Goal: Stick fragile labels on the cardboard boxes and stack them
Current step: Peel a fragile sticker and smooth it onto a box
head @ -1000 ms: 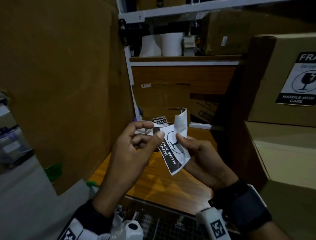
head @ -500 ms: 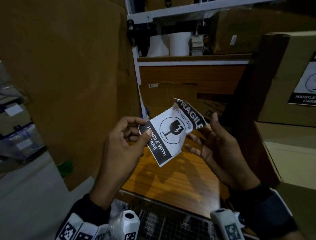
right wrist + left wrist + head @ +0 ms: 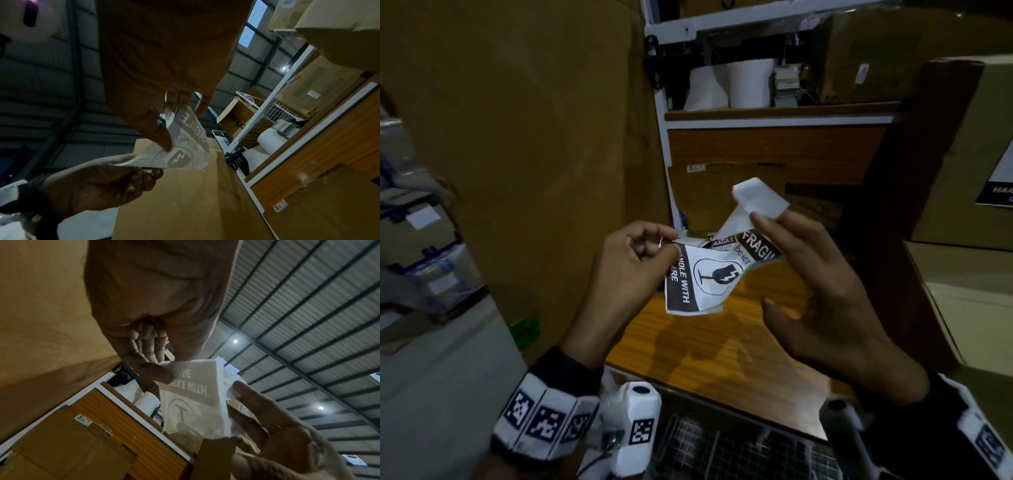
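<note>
A black-and-white fragile label (image 3: 709,277) hangs in the air over the wooden table (image 3: 722,363). My left hand (image 3: 667,245) pinches its "handle with care" corner between thumb and forefinger. My right hand (image 3: 770,216) is spread beside the label's "fragile" end, and the white backing paper (image 3: 756,197) sticks up, caught between two fingertips. From below, the left wrist view shows the label (image 3: 191,402) see-through. A tall plain cardboard box (image 3: 517,154) stands at the left. At the right a box (image 3: 962,137) bearing a fragile label sits on another box (image 3: 969,291).
More fragile labels (image 3: 722,241) lie on the table behind the hands. A shelf (image 3: 774,114) above holds white rolls (image 3: 750,82) and a brown parcel. Flattened cardboard leans at the table's back. A wire basket (image 3: 722,452) sits at the near edge.
The white backing has peeled away from the label and now stands up at my right fingertips. My right hand has moved up and right, and the label has flattened out under my left hand's pinch.
</note>
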The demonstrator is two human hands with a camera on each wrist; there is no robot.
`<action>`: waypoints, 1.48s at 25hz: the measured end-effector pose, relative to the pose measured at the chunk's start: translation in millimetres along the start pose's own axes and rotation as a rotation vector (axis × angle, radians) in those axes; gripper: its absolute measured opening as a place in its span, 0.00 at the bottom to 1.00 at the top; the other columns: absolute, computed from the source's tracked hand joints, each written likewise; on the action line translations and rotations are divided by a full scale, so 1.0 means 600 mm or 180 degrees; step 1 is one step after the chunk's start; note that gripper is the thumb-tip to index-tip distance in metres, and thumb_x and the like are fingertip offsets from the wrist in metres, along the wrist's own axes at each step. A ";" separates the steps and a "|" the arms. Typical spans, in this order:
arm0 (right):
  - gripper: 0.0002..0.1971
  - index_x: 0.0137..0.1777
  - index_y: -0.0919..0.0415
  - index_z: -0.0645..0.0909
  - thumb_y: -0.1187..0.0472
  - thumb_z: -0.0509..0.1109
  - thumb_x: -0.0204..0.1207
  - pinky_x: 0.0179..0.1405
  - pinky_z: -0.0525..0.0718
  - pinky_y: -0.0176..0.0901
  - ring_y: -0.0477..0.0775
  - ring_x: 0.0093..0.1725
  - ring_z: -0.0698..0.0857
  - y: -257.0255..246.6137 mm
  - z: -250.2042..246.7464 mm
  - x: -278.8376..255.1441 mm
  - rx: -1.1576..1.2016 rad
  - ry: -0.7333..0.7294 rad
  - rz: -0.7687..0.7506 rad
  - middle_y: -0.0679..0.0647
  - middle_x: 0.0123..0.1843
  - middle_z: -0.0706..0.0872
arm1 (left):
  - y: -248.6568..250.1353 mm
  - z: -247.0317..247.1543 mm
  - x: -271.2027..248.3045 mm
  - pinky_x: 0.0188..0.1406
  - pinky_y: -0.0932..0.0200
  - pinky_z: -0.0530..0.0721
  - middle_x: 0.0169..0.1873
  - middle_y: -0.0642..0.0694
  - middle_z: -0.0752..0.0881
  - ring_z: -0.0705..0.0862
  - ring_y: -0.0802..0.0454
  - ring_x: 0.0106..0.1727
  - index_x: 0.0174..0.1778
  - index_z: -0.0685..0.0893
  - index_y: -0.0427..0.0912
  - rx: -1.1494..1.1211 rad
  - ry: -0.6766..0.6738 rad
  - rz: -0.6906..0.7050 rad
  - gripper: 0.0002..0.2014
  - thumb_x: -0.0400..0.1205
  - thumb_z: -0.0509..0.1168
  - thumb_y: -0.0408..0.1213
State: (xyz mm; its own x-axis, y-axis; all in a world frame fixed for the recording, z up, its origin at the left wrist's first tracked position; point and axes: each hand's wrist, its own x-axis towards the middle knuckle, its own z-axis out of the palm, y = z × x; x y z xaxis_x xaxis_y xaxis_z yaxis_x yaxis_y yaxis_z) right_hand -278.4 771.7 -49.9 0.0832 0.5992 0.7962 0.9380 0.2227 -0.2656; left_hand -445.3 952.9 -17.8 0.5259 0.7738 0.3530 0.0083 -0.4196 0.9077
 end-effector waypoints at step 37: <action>0.15 0.46 0.52 0.89 0.75 0.73 0.80 0.52 0.90 0.46 0.42 0.59 0.89 -0.068 0.143 -0.022 0.0617 0.0118 0.1857 0.37 0.55 0.91 | -0.108 -0.103 0.059 0.46 0.55 0.87 0.55 0.51 0.86 0.87 0.52 0.53 0.56 0.84 0.49 0.0083 -0.0639 0.1409 0.10 0.92 0.60 0.31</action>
State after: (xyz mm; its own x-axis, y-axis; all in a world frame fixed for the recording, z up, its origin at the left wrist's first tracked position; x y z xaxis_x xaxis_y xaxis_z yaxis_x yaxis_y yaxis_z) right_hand -346.6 820.6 -95.8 0.5792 0.6380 0.5074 0.6564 0.0040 -0.7544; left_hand -479.6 1036.7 -50.0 0.6374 0.4126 0.6508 -0.2334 -0.7015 0.6733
